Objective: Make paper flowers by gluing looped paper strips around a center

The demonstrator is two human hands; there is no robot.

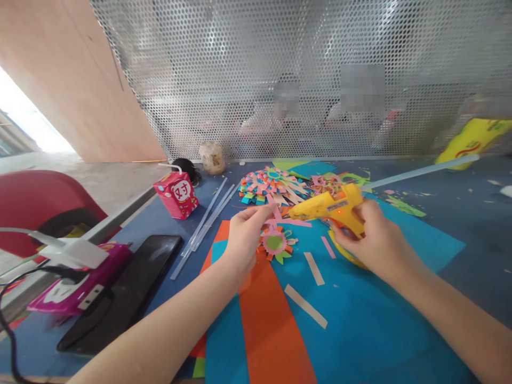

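My right hand (pixel 374 229) is closed around the handle of a yellow hot glue gun (pixel 340 208), a long clear glue stick (pixel 420 172) jutting from its back. The gun's nozzle points left and sits close to my left fingertips. Between thumb and fingers, my left hand (pixel 248 232) pinches a pink paper strip (pixel 274 207). Just below lies a layered paper flower (pixel 275 242) with a green centre and orange petals. Loose pale strips (pixel 306 305) lie on the blue paper sheet (pixel 360 325), beside an orange paper band (pixel 272 320).
Fringed paper flowers (pixel 272 181) and scraps lie behind my hands. To the left are spare glue sticks (pixel 208 218), a red drink carton (pixel 176 193), a black phone (pixel 124 293) and a purple power strip (pixel 86 282). A perforated metal panel (pixel 248 64) borders the table's back.
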